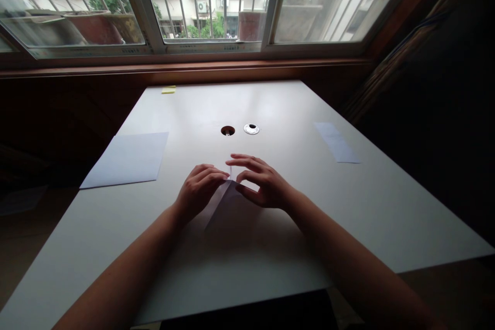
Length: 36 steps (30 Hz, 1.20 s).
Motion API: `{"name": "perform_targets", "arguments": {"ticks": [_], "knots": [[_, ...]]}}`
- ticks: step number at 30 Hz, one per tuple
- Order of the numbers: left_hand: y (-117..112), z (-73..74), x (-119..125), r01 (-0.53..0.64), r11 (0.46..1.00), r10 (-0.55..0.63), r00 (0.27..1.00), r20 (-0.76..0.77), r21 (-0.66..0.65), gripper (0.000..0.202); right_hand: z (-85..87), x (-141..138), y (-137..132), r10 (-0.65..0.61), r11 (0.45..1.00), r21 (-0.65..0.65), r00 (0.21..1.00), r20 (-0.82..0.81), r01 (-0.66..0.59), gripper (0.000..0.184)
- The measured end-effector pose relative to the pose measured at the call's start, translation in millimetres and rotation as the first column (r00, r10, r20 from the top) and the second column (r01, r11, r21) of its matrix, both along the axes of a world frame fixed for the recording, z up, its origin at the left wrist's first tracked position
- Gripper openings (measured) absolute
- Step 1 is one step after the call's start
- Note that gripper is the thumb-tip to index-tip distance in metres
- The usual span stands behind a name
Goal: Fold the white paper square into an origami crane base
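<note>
A folded white sheet of paper [228, 206] lies on the white table [270, 247] in front of me, its point raised towards the window. My left hand [199, 188] rests on the paper's left side with fingers curled and pinching the raised tip. On the right side, my right hand [259, 180] presses the paper, thumb under and fingers bent over the fold. Both hands meet at the paper's tip.
A flat white sheet [126, 159] lies at the table's left edge and a narrow paper strip [337, 143] to the right. A round cable hole [228, 130] and its loose white cap [251, 128] sit beyond my hands. A yellow note pad [168, 89] lies near the window wall.
</note>
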<state>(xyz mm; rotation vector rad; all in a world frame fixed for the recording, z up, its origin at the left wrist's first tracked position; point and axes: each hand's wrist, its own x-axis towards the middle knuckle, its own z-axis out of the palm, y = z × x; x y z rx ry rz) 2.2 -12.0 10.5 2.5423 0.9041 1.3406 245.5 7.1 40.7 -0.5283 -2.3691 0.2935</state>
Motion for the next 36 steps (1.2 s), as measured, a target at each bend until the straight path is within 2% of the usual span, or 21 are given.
{"name": "perform_targets", "arguments": {"ticks": [8, 10, 13, 16, 19, 22, 25, 28, 31, 36], "knots": [[-0.1, -1.7, -1.1, -0.046, 0.998, 0.046, 0.999, 0.003, -0.038, 0.018, -4.2, -1.8, 1.1, -0.021, 1.000, -0.009, 1.000, -0.021, 0.020, 0.006], [-1.3, -1.2, -1.7, -0.053, 0.997, 0.054, 0.998, 0.010, -0.057, 0.026, -6.6, -1.2, 2.7, -0.044, 0.999, 0.000, 0.999, -0.025, 0.044, 0.006], [-3.9, 2.0, -1.8, -0.022, 0.996, 0.023, 1.000, 0.011, -0.091, 0.048, -9.7, -0.1, 5.1, -0.097, 0.995, 0.022, 0.995, -0.022, 0.097, 0.005], [-7.3, 7.3, 0.4, -0.003, 0.995, -0.004, 0.997, -0.074, -0.097, 0.061, -10.5, 0.0, 5.9, -0.142, 0.988, 0.051, 0.989, -0.027, 0.143, 0.006], [-10.3, 11.7, 4.1, -0.064, 0.993, 0.041, 0.975, -0.217, -0.099, 0.053, -9.5, -1.5, 5.3, -0.155, 0.986, 0.062, 0.987, -0.035, 0.157, 0.007], [-10.9, 12.5, 6.0, -0.115, 0.989, 0.087, 0.963, -0.257, -0.095, 0.035, -8.8, -3.2, 4.8, -0.148, 0.987, 0.054, 0.988, -0.038, 0.150, 0.010], [-7.8, 9.1, 5.0, -0.115, 0.991, 0.102, 0.977, -0.189, -0.061, 0.022, -9.8, -3.7, 5.4, -0.139, 0.990, 0.026, 0.989, -0.042, 0.140, 0.013], [-2.9, 4.3, 2.6, -0.108, 0.993, 0.104, 0.992, -0.076, -0.042, 0.020, -12.2, -3.0, 6.9, -0.121, 0.993, -0.004, 0.991, -0.055, 0.121, 0.014], [0.2, 1.3, 0.6, -0.095, 0.993, 0.095, 0.995, 0.001, -0.073, 0.018, -14.7, -1.8, 8.6, -0.106, 0.994, -0.029, 0.991, -0.076, 0.104, 0.013], [-0.1, 1.1, -1.1, -0.084, 0.989, 0.090, 0.995, 0.044, -0.121, 0.018, -18.6, 0.4, 11.5, -0.111, 0.992, -0.069, 0.986, -0.125, 0.103, 0.013]]}}
